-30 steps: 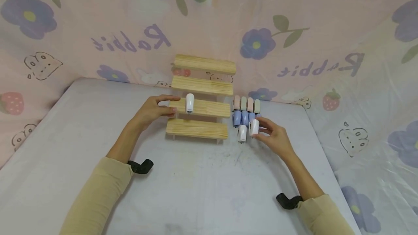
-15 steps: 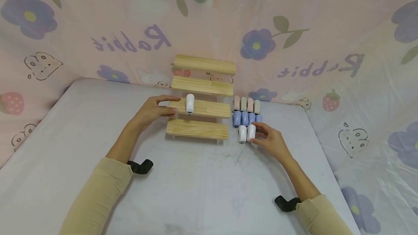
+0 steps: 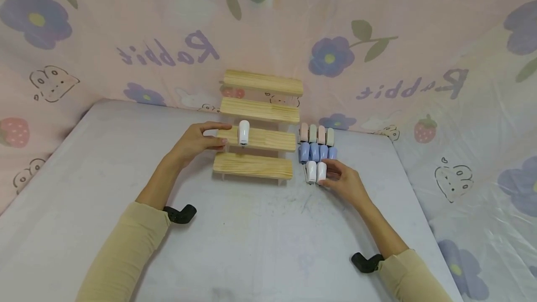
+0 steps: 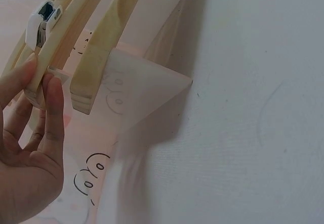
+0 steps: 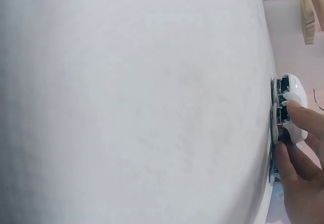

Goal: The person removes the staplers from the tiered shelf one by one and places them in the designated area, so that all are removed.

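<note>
My left hand (image 3: pixel 195 143) pinches the left end of a wooden step shelf (image 3: pixel 272 139) at its second plank from the bottom; the left wrist view shows thumb and fingers on either side of that plank (image 4: pixel 61 44). One white mini stapler (image 3: pixel 244 133) stands on this plank, close to the fingertips. On the table to the right of the shelf, my right hand (image 3: pixel 348 183) pinches a second white stapler (image 3: pixel 321 171). It stands beside a third white stapler (image 3: pixel 311 172). In the right wrist view, thumb and fingers grip the white stapler (image 5: pixel 298 127) by its sides.
Behind the white staplers is a row of blue staplers (image 3: pixel 314 152). Farther back stands a row of pink and pale green staplers (image 3: pixel 313 133). A patterned cloth (image 3: pixel 268 22) hangs behind the white table (image 3: pixel 251 236).
My right hand has lowered the white stapler and moved it left, beside the other white one on the table. My left hand has stayed at the shelf.
</note>
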`<state>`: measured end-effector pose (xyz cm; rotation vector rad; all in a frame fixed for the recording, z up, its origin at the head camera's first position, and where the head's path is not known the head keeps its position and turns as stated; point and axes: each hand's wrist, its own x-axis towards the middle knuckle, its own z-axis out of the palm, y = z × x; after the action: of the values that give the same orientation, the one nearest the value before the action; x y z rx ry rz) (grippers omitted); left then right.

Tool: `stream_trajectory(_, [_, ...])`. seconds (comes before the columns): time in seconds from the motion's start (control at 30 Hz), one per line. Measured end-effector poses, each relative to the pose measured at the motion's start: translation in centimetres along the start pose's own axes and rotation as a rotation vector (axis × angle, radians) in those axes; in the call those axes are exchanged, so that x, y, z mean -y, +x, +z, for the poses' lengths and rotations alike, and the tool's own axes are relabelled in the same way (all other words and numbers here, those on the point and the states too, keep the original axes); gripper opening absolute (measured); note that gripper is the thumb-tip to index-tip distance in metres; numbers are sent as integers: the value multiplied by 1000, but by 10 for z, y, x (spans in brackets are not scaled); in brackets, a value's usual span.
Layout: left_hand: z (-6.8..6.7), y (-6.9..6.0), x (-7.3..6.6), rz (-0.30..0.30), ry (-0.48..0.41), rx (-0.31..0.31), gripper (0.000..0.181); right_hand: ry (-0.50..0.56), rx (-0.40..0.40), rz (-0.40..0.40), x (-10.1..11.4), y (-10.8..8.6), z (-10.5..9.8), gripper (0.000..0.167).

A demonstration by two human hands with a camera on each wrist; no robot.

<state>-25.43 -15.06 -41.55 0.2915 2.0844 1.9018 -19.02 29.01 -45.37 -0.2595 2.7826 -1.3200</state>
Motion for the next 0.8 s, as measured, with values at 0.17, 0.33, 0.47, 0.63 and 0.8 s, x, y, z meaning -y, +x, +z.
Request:
stream_trajectory(0.17, [0,0,-2,2,2,5,50,-34,-15,30,1,0,0,63])
stream_trajectory(0.33, [-1,1,-3,1,12,5,51,-33,-6,6,0,-1,-1,64])
stream_trajectory(0.47, [-1,1,-2,-1,10,7,52,-12,7,-23,-1,-1,-3,64])
stream_trajectory(0.63, [-1,0,-1,-14,14,-2,51,-3,-6,-49,-1,-1,-7,60])
stream_trajectory(0.8, [-1,0,-1,-26,18,-10,52,11,-43,-41,4,-2,-11,54])
